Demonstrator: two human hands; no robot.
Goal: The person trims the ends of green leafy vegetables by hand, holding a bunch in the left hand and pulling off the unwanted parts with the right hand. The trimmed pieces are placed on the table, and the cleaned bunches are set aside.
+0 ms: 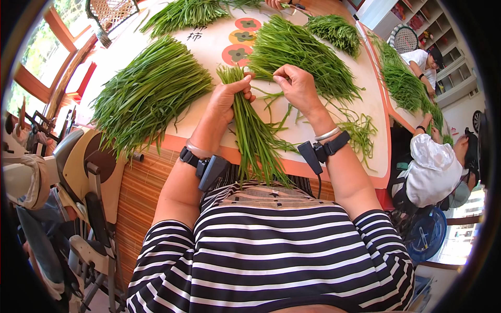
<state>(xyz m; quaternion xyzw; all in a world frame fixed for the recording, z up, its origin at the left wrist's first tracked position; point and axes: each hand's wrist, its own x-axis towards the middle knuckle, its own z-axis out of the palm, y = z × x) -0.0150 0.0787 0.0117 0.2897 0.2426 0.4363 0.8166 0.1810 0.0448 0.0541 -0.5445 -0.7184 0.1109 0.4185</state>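
Note:
My left hand (pixel 234 93) is closed around a bunch of long green leafy stalks, perhaps garlic chives (pixel 256 133); the cut ends point up and the leaf tips hang over the table's near edge. To its right, my right hand (pixel 294 83) is raised with thumb and forefinger pinched together; whether something thin is between them I cannot tell. A large pile of the same greens (pixel 156 90) lies left of the held bunch. Another big pile (pixel 301 54) sits just beyond my right hand. Loose leaves (pixel 358 133) are scattered right of my right wrist.
More greens lie at the table's far side (pixel 188 13) and far right (pixel 334 31). A person's hand (pixel 276 3) shows at the far edge. On the right, people work at a second table (pixel 395 105) with greens. A folded wheelchair-like frame (pixel 98 219) stands at the left.

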